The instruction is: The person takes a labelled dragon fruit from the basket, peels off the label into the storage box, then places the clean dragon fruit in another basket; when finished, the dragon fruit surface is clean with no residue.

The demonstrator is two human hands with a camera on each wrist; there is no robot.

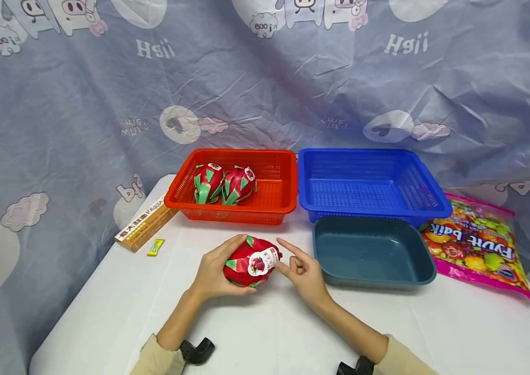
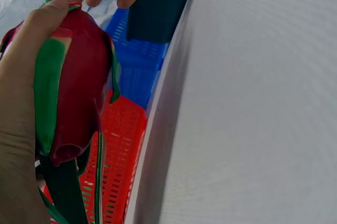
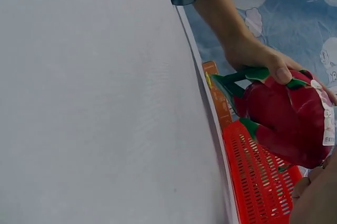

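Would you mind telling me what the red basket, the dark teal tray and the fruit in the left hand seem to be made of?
Red basket: likely moulded plastic, slotted mesh walls, slight gloss.
Dark teal tray: probably solid plastic, smooth with a soft sheen.
Dragon fruit held by the left hand: glossy, uniform red skin and flat green scales suggest a plastic replica, though I cannot be sure.

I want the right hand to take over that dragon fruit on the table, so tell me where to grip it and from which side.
Probably grip the dragon fruit around its round red middle, coming from its right, labelled side: the left hand already wraps the left side, and the green scales look too thin to hold. The right hand sits just beside it.
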